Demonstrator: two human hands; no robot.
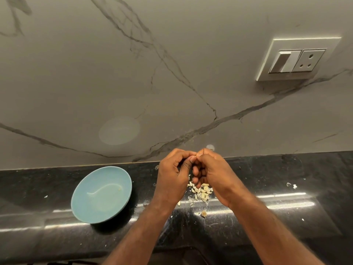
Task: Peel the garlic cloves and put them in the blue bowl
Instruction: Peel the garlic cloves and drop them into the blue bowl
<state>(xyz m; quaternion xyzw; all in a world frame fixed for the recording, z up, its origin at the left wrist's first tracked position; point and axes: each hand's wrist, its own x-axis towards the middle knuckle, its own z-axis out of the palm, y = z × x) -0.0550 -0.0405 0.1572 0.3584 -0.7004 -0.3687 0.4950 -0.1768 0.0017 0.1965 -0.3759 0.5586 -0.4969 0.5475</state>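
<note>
Black stone tabletop under a marbled wall, blue bowl on the left. Next to it, left hand and right hand meet, fingers curled tip to tip, can't tell what they're pinching. Garlic cloves sit piled on the tabletop right below the hands, wall socket up on the far right.

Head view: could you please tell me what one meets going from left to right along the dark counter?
Blue bowl → left hand → right hand → small white scraps. The garlic pile lies under both hands, so its place in the order is unclear and I leave it out.
</note>
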